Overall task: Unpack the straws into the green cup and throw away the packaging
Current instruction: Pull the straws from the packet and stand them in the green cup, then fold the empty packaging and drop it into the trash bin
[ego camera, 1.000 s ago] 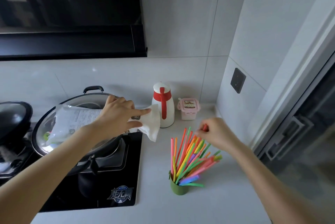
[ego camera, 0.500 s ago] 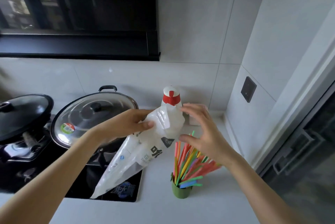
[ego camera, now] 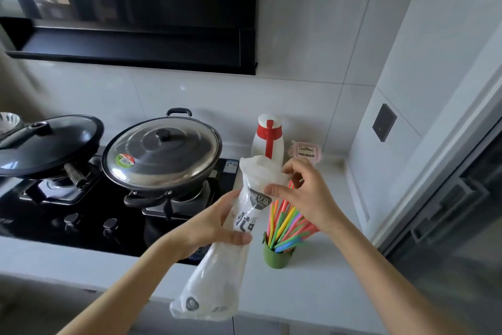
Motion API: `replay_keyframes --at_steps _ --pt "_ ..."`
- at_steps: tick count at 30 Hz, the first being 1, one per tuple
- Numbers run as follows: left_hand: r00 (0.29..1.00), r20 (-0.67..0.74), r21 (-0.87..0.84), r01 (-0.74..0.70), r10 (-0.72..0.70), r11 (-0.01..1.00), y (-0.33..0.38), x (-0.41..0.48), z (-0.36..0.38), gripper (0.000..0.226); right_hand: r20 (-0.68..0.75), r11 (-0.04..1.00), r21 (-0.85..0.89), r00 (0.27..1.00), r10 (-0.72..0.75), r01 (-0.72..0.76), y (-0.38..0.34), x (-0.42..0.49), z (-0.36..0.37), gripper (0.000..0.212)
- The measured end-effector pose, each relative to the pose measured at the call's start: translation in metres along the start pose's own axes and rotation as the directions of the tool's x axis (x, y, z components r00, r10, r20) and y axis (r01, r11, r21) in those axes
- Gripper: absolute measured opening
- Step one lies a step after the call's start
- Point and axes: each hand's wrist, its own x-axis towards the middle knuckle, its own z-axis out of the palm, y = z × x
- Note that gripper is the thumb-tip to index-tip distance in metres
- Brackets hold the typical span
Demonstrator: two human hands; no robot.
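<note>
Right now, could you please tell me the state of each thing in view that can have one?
Bag, looks empty, held in both hands.
Left hand, grips the bag's middle.
Right hand, pinches its top.
Straws, standing in the cup.
Cup, upright.
Wok, lid on.
Pan, lid on.
Flask, upright, closed.
Pink box, lid shut.
</note>
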Motion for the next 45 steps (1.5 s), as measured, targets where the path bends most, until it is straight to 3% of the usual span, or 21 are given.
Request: replay_keyframes --at_steps 4,8,10,12,15,17,21,26,30,35,38,40,45 --pt "0.997 0.054 -0.067 -0.049 0.053 0.997 -0.008 -0.020 0.011 0.041 0.071 0.999 -0.027 0.997 0.037 -0.036 -0.008 -0.011 0.002 0.035" --pt "0.998 0.051 -0.097 -0.038 0.043 0.995 -0.020 -0.047 0.006 0.033 0.234 0.990 0.092 0.969 0.079 -0.103 -0.017 -0.032 -0.002 0.025" --pt "0.999 0.042 -0.109 -0.021 0.026 0.994 -0.029 -0.061 0.006 0.032 0.170 0.983 0.141 0.981 0.097 -0.122 -0.016 -0.044 0.004 0.028" --pt "1.000 -0.010 -0.135 0.001 -0.003 0.991 -0.040 -0.073 0.011 0.032 0.016 0.963 0.226 0.989 0.147 -0.146 -0.017 -0.056 0.012 0.024" --pt "0.991 -0.119 -0.235 0.027 -0.057 0.972 -0.057 -0.087 0.018 0.034 -0.088 0.860 0.471 0.960 0.267 -0.196 -0.019 -0.083 0.027 0.033" --pt "0.980 -0.170 -0.314 0.044 -0.102 0.949 -0.066 -0.093 0.026 0.036 -0.026 0.777 0.541 0.918 0.396 -0.320 -0.016 -0.111 0.042 0.048" --pt "0.961 -0.208 -0.434 0.076 -0.181 0.898 -0.079 -0.097 0.048 0.027 0.232 0.749 0.337 0.821 0.522 -0.571 -0.012 -0.177 0.077 0.045" --pt "0.963 -0.155 -0.472 0.123 -0.220 0.873 -0.093 -0.101 0.073 0.040 0.115 0.720 0.377 0.801 0.588 -0.583 -0.004 -0.212 0.093 0.019" --pt "0.980 0.022 -0.461 0.183 -0.195 0.868 -0.104 -0.107 0.072 0.035 0.132 0.656 0.465 0.779 0.613 -0.595 0.006 -0.223 0.084 0.023" --pt "0.964 0.092 -0.455 0.263 -0.249 0.851 -0.120 -0.102 0.075 0.041 0.262 0.490 0.555 0.701 0.664 -0.672 0.025 -0.233 0.073 0.033" --pt "0.953 0.081 -0.528 0.290 -0.293 0.798 -0.125 -0.090 0.087 0.036 0.352 0.327 0.663 0.666 0.657 -0.673 0.042 -0.238 0.064 0.025" --pt "0.941 0.097 -0.570 0.319 -0.324 0.757 -0.125 -0.081 0.097 0.036 0.375 0.271 0.675 0.636 0.675 -0.686 0.054 -0.242 0.057 0.026" --pt "0.922 0.205 -0.656 0.378 -0.328 0.653 -0.128 -0.062 0.123 0.035 0.376 0.324 0.652 0.663 0.647 -0.685 0.073 -0.246 0.032 0.033"
